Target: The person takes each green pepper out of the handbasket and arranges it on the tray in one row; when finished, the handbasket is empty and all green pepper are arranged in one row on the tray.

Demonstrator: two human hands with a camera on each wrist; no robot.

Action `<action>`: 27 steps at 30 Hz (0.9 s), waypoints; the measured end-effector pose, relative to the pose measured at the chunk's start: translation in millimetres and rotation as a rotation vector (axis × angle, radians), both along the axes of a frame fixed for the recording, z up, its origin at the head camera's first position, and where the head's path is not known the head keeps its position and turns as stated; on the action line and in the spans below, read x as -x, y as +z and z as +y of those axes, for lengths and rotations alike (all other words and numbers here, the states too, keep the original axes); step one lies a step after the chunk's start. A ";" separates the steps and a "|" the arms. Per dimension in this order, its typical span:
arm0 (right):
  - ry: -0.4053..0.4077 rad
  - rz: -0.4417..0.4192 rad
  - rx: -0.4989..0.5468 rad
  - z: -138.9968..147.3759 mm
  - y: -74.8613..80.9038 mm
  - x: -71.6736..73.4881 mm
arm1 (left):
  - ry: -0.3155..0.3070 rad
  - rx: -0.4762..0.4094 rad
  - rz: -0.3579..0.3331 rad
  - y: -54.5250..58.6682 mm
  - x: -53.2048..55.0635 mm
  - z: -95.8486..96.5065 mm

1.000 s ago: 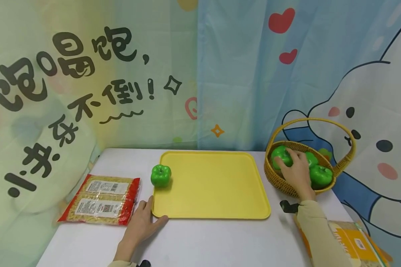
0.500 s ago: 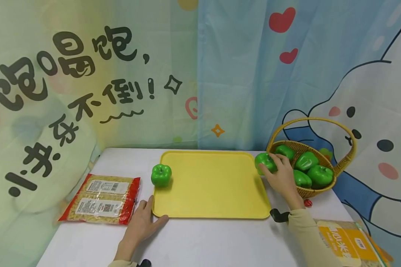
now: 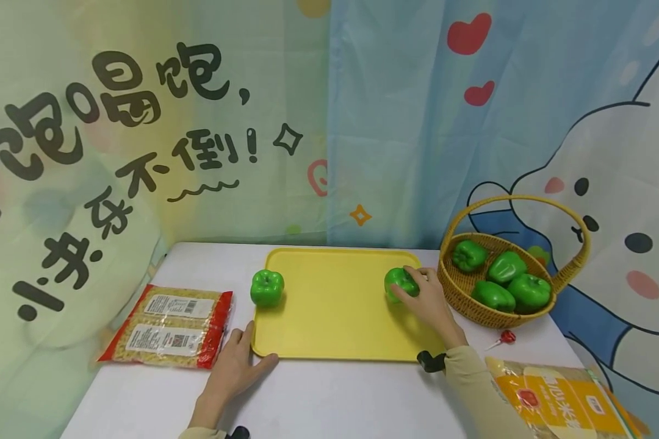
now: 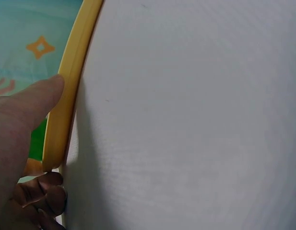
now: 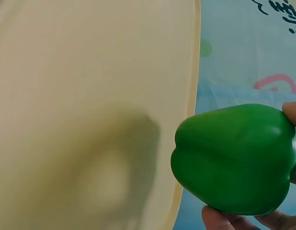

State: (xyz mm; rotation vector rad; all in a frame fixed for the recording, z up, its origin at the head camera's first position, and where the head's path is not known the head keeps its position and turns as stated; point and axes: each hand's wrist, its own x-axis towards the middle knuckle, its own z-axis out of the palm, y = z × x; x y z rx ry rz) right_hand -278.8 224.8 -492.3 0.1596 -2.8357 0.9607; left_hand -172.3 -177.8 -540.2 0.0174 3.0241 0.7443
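My right hand (image 3: 431,308) holds a green bell pepper (image 3: 399,285) above the right part of the yellow tray (image 3: 335,317). In the right wrist view the pepper (image 5: 234,160) is pinched between thumb and fingers, and its shadow falls on the tray. My left hand (image 3: 232,369) grips the tray's near left corner; its thumb lies on the front rim (image 4: 66,105) in the left wrist view, with the other fingers at the side. A second bell pepper (image 3: 267,288) stands on the tray's left edge. Several more peppers (image 3: 507,266) lie in the wicker basket (image 3: 461,302) at the right.
A red-edged bag of yellowish grain or pasta (image 3: 170,326) lies left of the tray. Right, in front of the basket, are a red lollipop (image 3: 507,336) and an orange-yellow food bag (image 3: 560,396). The basket's tall handle (image 3: 518,197) arches upward. A printed curtain (image 3: 384,152) hangs behind the table.
My right hand has lifted a bell pepper out of the basket and carried it left, over the tray. The lollipop has come into view. My left hand has stayed at the tray's corner.
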 end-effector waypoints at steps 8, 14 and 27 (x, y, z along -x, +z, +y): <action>0.014 -0.045 -0.001 -19.7 -6.9 8.7 | 0.003 -0.011 -0.001 -3.2 0.0 0.2; 0.061 -0.071 0.007 -31.8 -13.5 11.1 | -0.005 -0.015 0.018 -4.6 -0.6 0.7; 0.170 -0.074 0.005 -56.5 -9.4 12.7 | 0.013 -0.018 0.024 -4.5 1.7 -0.4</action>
